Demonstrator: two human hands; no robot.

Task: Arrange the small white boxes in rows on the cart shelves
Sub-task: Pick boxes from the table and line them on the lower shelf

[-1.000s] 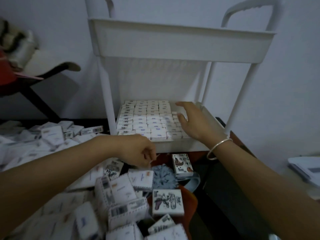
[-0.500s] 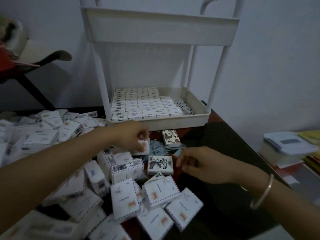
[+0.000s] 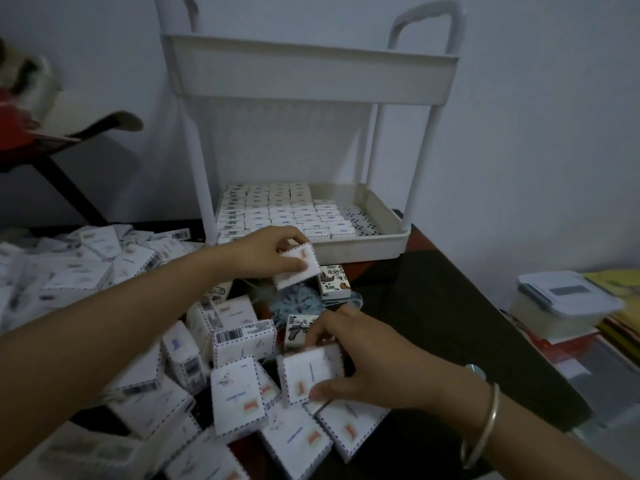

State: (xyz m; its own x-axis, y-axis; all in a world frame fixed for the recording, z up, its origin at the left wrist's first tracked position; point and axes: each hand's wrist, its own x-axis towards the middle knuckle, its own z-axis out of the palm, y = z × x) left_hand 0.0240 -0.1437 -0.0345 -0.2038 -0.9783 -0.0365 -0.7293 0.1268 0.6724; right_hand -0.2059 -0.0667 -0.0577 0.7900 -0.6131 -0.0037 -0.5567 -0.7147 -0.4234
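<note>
A white two-tier cart (image 3: 367, 247) stands on the dark table against the wall. Its lower shelf holds neat rows of small white boxes (image 3: 277, 211), with a bare perforated strip on the right. My left hand (image 3: 266, 252) holds a small white box (image 3: 299, 266) lifted just in front of the shelf's front rim. My right hand (image 3: 360, 368) grips another white box (image 3: 310, 374) low over the loose pile (image 3: 225, 368) of boxes in the foreground. A bangle sits on my right wrist.
More loose white boxes (image 3: 79, 268) are heaped at the left. Two boxes with dark drawings (image 3: 334, 280) lie near a blue patterned item (image 3: 301, 301). A lidded plastic container (image 3: 568, 306) stands at the right, off the table's edge. A dark chair (image 3: 69, 147) is at the back left.
My left hand lifted a box from the pile toward the cart. My right hand came back from the shelf, dropped to the pile and closed on a box.
</note>
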